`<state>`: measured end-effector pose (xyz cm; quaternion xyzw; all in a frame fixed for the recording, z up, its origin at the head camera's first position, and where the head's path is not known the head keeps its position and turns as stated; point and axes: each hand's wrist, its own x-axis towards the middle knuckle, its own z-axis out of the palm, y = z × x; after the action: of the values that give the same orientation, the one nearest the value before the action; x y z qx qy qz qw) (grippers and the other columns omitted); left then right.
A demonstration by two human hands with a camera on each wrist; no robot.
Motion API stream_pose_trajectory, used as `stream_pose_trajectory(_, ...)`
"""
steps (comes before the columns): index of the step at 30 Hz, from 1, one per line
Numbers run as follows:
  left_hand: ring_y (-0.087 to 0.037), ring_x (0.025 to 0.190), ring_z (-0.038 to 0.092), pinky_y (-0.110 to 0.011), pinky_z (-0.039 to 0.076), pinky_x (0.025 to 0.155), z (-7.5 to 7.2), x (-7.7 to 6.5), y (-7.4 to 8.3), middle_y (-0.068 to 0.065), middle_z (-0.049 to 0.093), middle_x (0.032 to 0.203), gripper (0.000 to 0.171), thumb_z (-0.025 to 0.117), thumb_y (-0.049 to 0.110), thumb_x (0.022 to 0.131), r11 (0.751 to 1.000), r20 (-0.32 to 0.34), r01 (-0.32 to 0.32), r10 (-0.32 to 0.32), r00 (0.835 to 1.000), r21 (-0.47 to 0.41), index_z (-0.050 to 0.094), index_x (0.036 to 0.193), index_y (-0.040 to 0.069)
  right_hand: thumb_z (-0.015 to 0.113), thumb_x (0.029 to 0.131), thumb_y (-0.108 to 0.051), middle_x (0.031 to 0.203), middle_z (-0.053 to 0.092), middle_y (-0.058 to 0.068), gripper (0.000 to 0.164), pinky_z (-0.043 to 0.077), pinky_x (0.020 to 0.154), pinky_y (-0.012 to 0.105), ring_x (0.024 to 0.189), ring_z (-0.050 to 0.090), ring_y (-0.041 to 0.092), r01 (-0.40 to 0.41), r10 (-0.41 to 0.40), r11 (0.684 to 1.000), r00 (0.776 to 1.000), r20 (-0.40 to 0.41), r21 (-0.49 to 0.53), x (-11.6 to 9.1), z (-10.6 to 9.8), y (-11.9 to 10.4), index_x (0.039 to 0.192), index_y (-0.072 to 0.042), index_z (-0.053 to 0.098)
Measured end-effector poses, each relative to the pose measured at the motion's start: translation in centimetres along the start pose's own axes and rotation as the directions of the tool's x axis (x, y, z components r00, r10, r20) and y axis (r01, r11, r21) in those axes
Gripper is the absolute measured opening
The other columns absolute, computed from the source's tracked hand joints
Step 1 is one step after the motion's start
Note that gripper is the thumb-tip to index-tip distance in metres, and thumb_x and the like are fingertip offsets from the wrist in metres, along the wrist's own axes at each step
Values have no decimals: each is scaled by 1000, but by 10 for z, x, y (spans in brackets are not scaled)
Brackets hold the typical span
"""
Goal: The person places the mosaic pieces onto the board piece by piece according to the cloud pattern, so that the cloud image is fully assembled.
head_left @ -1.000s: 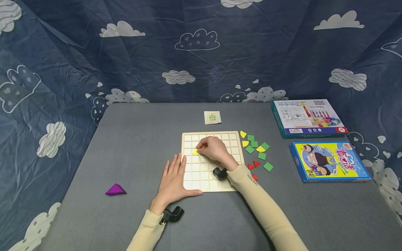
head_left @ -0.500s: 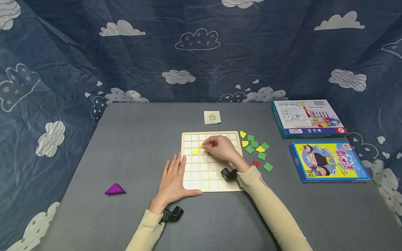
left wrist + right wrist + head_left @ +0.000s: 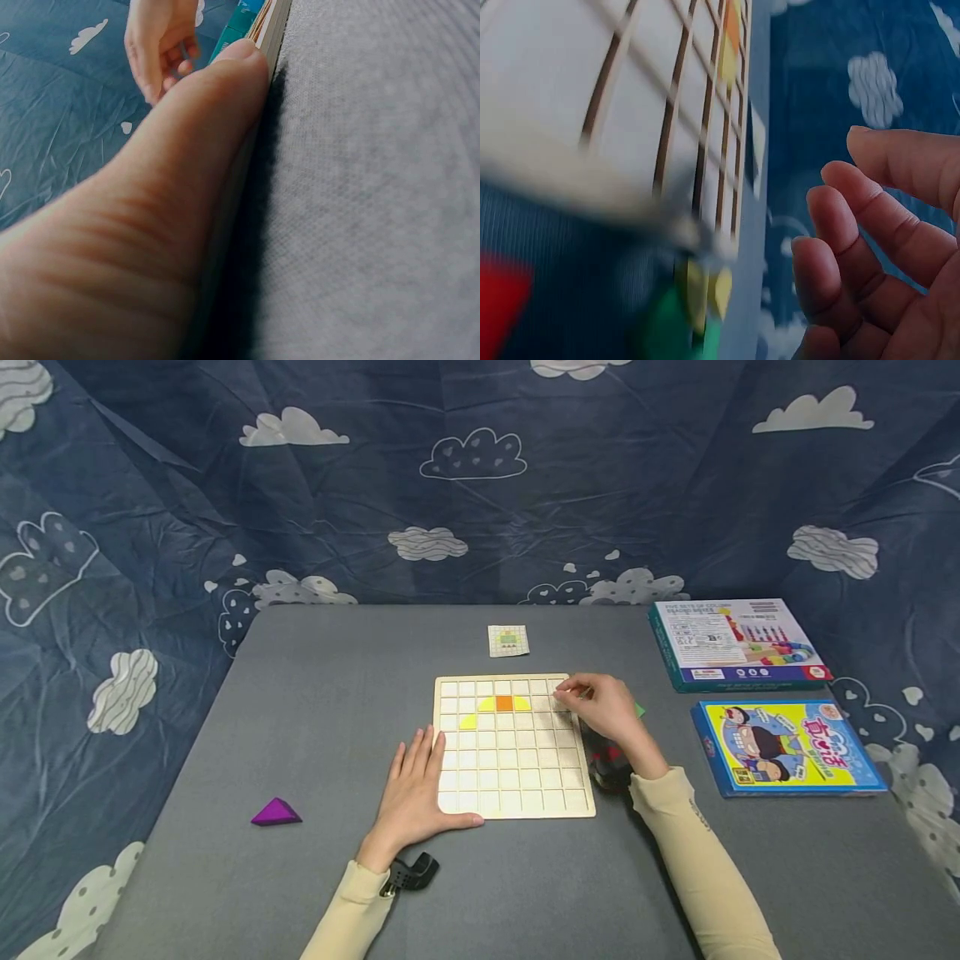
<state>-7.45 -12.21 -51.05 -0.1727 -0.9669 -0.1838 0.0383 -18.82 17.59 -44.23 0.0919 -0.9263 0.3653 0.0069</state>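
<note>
A wooden grid board (image 3: 517,781) lies on the grey table. In its upper rows sit an orange square tile (image 3: 504,703), yellow quarter-round tiles (image 3: 487,704) on both sides of it, and another yellow tile (image 3: 468,722) lower left. My left hand (image 3: 411,793) rests with straight fingers at the board's left edge, its thumb (image 3: 217,82) along the front edge. Above the board's right edge hovers my right hand (image 3: 603,706). In the right wrist view its fingers (image 3: 836,217) are loosely bent, with thumb and fingertips apart and nothing between them.
Right of the board, yellow pieces (image 3: 718,292), green pieces (image 3: 660,322) and red pieces (image 3: 502,304) lie partly hidden under my right hand. A pattern card (image 3: 508,641) is behind the board. Two boxes (image 3: 738,643) stand at right, a purple pyramid (image 3: 277,812) at left.
My right hand has let go of a yellow tile on the board and moved right to the board's edge, uncovering the orange tile and a yellow one. The left hand has stayed put.
</note>
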Motion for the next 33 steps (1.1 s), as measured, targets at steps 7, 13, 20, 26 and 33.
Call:
stream_pose_trajectory(7, -29, 143, 5, -45, 2, 113, -1, -1, 0, -19, 12, 155, 130, 55, 86, 62, 1000, 5, 5, -5, 1000, -8, 14, 151, 1, 69, 88, -30, 80, 64, 6, 25, 39, 50, 32, 62, 51, 20, -65, 65, 996, 998, -13, -58, -10, -19, 30, 94, -7, 73)
stream_pose_trajectory(13, -30, 143, 5, -46, 2, 113, -1, -1, -1, -19, 12, 155, 130, 56, 86, 62, 1000, 0, 4, -4, 1000, 0, 14, 151, 1, 75, 82, -32, 75, 61, 4, 27, 35, 55, 32, 64, 50, 21, -115, 117, 987, 993, 11, -116, -13, -22, 43, 91, -7, 72)
stream_pose_trajectory(20, -26, 143, 0, -42, -2, 113, -1, -1, 0, -16, 8, 156, 130, 57, 85, 62, 1000, 34, 24, -24, 999, -4, 10, 152, 4, 78, 79, -32, 79, 60, 6, 31, 33, 59, 33, 69, 50, 22, -168, 176, 976, 983, 56, -137, -16, -23, 48, 94, -6, 71)
stream_pose_trajectory(26, -26, 143, 0, -42, -2, 113, -1, -1, 0, -16, 9, 156, 130, 56, 85, 62, 1000, 31, 22, -22, 999, -10, 10, 152, 4, 78, 78, -33, 80, 62, 6, 33, 35, 59, 34, 70, 52, 22, -191, 202, 967, 978, 49, -170, -17, -22, 49, 93, -5, 71)
stream_pose_trajectory(33, -29, 143, 4, -44, 2, 113, 0, -1, 0, -17, 12, 156, 130, 54, 87, 62, 1000, 0, 0, 0, 1000, -8, 14, 152, 2, 78, 78, -33, 83, 63, 8, 34, 36, 60, 35, 73, 53, 24, -216, 230, 959, 972, 57, -182, -16, -22, 49, 95, -3, 72)
